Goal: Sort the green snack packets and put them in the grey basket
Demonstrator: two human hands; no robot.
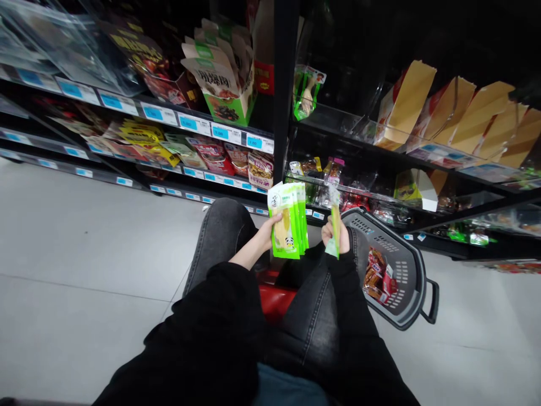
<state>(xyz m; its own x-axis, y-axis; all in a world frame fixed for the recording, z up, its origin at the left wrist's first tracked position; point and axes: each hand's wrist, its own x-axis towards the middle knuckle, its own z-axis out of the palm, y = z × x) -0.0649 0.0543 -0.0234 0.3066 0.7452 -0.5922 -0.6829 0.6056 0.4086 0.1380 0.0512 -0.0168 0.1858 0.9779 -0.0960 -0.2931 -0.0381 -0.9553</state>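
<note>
My left hand (267, 232) is closed on a small stack of green-and-white snack packets (285, 225) with a panda printed on the front one. The stack is held upright above my knees, fanned slightly to the right. To its right, my right hand (341, 237) grips a single green snack packet (335, 220), turned nearly edge-on to me. A gap separates the two hands. Beyond them, on the shelf above, a similar green packet (306, 93) leans at the left end.
A grey shopping basket (412, 265) with red-and-brown packaged snacks (377, 276) stands on the floor to my right. Shelves (249, 141) with price tags, bags and boxes run across the front. Open cardboard boxes (408, 107) are at the upper right. Beneath me is something red (274, 301).
</note>
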